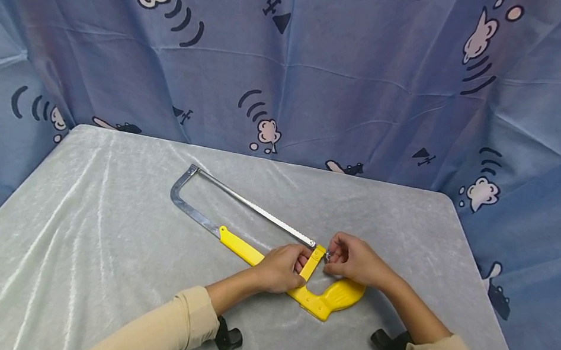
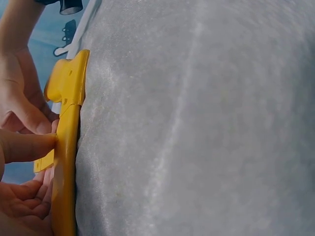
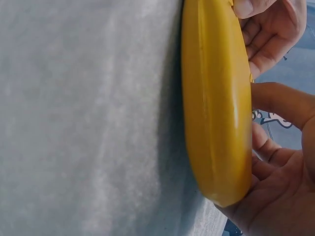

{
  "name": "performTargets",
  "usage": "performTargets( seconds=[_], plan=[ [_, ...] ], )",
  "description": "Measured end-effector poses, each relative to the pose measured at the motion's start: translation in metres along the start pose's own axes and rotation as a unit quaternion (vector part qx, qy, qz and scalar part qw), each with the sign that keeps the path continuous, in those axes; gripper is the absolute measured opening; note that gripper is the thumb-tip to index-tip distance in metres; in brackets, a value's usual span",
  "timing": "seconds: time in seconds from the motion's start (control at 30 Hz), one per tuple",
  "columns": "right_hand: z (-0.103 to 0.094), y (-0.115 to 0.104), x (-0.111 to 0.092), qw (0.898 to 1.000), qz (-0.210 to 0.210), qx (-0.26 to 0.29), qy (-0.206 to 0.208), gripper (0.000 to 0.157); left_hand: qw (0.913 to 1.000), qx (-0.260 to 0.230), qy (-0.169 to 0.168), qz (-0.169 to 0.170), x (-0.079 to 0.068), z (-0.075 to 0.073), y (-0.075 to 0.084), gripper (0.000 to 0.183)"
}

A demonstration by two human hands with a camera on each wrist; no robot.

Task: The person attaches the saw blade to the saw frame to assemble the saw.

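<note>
A hacksaw [image 1: 240, 247] with a yellow handle and a silver front bow lies slantwise on the table, its blade [image 1: 259, 210] along the far side. My left hand [image 1: 279, 267] grips the yellow frame at the upright post beside the handle; in the left wrist view its thumb [image 2: 29, 146] presses on the yellow frame. With the fingers of my right hand [image 1: 354, 261] I pinch a small metal wing nut [image 1: 327, 256] behind the post, just above the yellow grip [image 1: 344, 294]. In the right wrist view the yellow grip [image 3: 216, 108] hides part of those fingers.
Pale grey velvety cloth covers the table [image 1: 88, 243]. Behind it hangs a blue patterned curtain [image 1: 327, 74]. A black wrist camera [image 1: 228, 337] sits at the left wrist, and another black camera [image 1: 388, 343] at the right.
</note>
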State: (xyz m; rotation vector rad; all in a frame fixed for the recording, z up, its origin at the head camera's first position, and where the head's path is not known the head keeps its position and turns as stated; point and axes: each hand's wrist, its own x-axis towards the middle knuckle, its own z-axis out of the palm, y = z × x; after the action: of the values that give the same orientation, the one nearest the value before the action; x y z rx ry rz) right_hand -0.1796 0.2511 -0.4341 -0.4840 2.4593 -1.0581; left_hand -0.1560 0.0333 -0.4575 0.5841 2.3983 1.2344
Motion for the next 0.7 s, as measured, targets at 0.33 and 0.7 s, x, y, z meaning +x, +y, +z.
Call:
performTargets(
  seconds=[0.33, 0.7],
  plan=[
    [-0.0012, 0.0009, 0.0019, 1.0, -0.007, -0.008, -0.017, 0.024, 1.0, -0.003, -0.001, -0.003, 0.0, 0.0, 0.0006, 0.042],
    [0.0001, 0.0012, 0.0036, 0.999, -0.013, -0.024, -0.025, 0.02, 1.0, -0.005, -0.004, -0.007, -0.0001, -0.0008, 0.0007, 0.042]
  ],
)
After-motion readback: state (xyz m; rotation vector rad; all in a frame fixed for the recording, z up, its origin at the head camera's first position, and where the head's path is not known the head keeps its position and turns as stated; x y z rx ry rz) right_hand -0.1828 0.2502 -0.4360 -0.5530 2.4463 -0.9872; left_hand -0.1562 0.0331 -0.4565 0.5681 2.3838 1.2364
